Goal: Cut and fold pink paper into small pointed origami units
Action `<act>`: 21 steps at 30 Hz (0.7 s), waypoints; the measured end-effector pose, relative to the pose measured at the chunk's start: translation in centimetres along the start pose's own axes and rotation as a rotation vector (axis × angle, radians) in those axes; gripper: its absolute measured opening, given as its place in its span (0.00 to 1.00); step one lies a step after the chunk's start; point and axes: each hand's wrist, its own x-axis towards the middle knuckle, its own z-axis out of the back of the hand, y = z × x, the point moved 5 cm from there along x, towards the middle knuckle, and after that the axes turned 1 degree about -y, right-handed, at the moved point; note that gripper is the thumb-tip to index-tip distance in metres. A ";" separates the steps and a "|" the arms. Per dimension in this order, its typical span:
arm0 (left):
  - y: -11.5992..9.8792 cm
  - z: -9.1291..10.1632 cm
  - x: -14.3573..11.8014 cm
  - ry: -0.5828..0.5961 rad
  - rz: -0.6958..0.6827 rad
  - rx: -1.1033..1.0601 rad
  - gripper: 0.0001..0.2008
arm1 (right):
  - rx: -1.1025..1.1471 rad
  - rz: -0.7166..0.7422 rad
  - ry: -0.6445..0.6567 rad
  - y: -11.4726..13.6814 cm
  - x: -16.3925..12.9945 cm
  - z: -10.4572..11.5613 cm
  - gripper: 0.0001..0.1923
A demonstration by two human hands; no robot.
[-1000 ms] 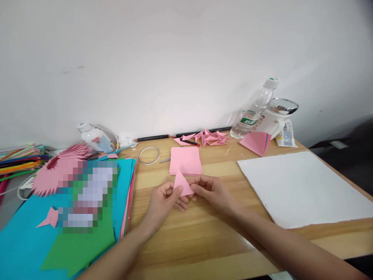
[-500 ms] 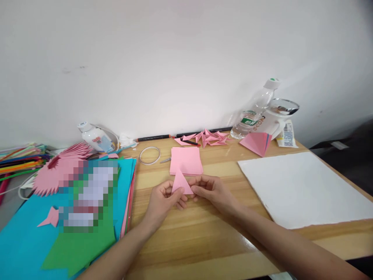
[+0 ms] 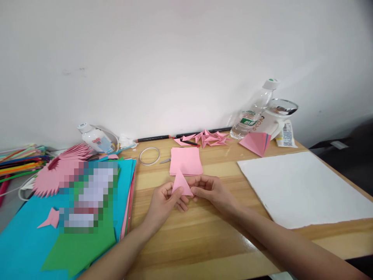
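My left hand and my right hand together pinch a small pink paper folded into a triangle, held just above the wooden table. The triangle's point faces away from me. Right behind it lies a stack of pink square sheets. Further back sits a pile of folded pink paper pieces.
Blue and green paper sheets cover the left side, with a pink spiky paper flower and coloured sticks. A tape ring, small scissors, markers, a glue bottle, a water bottle and a white sheet are around.
Both hands keep the pink triangle nearly in place; it has shifted very slightly and its lower edge is tucked a little more between the fingers.
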 end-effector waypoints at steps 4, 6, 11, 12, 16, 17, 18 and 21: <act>0.0 0.0 0.0 -0.004 -0.003 0.015 0.19 | 0.014 -0.001 -0.009 -0.1 0.0 0.0 0.17; 0.0 0.0 -0.1 -0.009 -0.008 0.021 0.18 | 0.008 0.002 -0.006 0.0 0.0 0.0 0.17; -0.6 -0.1 -0.4 -0.035 -0.058 0.078 0.15 | -0.039 0.030 0.018 0.1 -0.1 -0.4 0.14; -0.8 -0.2 -0.5 -0.037 -0.070 0.085 0.14 | -0.045 0.041 0.024 0.1 -0.1 -0.4 0.14; -1.0 -0.3 -0.5 -0.046 -0.078 0.061 0.12 | -0.130 0.089 0.037 0.7 -0.3 -0.7 0.12; -0.9 -0.3 -0.4 -0.047 -0.071 0.045 0.12 | -0.159 0.102 0.038 0.9 -0.4 -0.8 0.12; -0.8 -0.3 -0.4 -0.043 -0.062 0.028 0.13 | -0.184 0.115 0.039 1.0 -0.4 -0.9 0.12; -0.5 -0.2 -0.3 -0.021 -0.031 -0.015 0.13 | -0.200 0.122 0.039 1.0 -0.5 -1.0 0.12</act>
